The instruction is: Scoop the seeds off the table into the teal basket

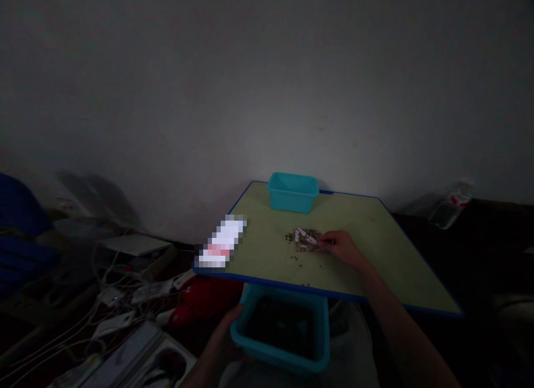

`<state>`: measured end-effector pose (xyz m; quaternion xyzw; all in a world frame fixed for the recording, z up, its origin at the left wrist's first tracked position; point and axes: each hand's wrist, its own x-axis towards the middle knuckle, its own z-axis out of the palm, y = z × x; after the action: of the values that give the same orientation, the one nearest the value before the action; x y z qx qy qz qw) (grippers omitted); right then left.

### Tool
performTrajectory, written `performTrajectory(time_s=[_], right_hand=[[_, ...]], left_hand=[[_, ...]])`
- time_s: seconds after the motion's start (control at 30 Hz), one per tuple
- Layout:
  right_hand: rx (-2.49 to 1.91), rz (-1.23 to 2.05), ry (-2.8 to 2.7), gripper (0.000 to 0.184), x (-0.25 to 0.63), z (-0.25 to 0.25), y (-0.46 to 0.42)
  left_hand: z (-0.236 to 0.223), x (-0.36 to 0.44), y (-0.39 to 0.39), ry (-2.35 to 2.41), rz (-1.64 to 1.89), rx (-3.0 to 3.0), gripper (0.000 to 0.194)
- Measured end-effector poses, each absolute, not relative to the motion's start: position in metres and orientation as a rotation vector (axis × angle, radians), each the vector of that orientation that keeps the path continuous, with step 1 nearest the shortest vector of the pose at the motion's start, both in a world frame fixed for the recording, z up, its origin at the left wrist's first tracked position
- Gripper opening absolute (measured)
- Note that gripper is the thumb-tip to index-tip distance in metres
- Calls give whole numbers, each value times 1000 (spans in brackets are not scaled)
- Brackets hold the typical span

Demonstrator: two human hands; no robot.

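My left hand (227,328) grips the left rim of a teal plastic tub (282,359) held below the table's near edge; its inside looks dark. My right hand (340,246) rests on the green table (375,260), fingers curled at a small heap of dark bits and pale pieces (305,237). Whether the fingers pinch anything is unclear. A few loose bits lie scattered nearer the table's front.
A second teal tub (292,192) stands at the table's far edge by the wall. A blurred white card (222,243) lies at the left edge. Cables and white devices (125,310) clutter the floor to the left. A plastic bottle (453,203) lies at the right.
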<state>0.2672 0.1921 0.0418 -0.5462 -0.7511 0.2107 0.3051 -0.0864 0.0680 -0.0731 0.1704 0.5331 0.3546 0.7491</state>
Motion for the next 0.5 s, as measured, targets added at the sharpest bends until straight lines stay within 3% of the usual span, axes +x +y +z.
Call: performTrajectory(time_s=[0.5], right_hand=[[-1430,590,-2006,19,271,35,195]], left_hand=[[-72,-86,70,1151,728,362,60]])
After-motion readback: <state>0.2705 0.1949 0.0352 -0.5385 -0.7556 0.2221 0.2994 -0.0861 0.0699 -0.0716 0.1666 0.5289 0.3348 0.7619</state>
